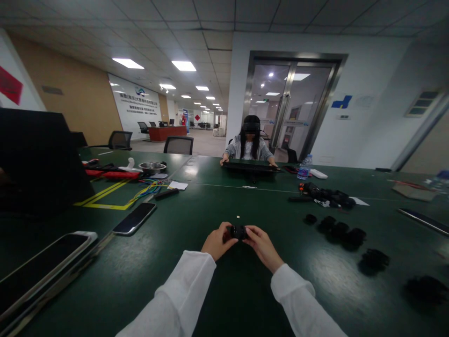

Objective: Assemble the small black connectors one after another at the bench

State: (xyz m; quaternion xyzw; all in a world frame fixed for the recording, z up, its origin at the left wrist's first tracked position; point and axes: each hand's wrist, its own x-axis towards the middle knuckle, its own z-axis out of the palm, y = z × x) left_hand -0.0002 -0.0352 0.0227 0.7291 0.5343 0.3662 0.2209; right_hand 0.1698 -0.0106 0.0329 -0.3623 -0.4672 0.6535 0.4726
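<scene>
Between my two hands is a small black cylindrical part [238,232], lens-like in shape, lifted a little over the green table [242,290]. My left hand [220,241] grips its left end, thumb below and fingers above. The right end is pinched by the fingertips of my right hand [260,243]. My fingers cover both ends of the part, so its exact kind does not show. Just beyond it lies a tiny pale piece [238,216]. Off to the right runs a row of several similar black parts [339,229], the nearest ones blurred.
Two phones [136,219] lie at left, near a black monitor [42,164], coloured wires [149,188] and a metal bowl [152,166]. Across the table a person holds a dark flat panel [250,165]. A water bottle [305,167] and black assemblies [326,194] stand at right.
</scene>
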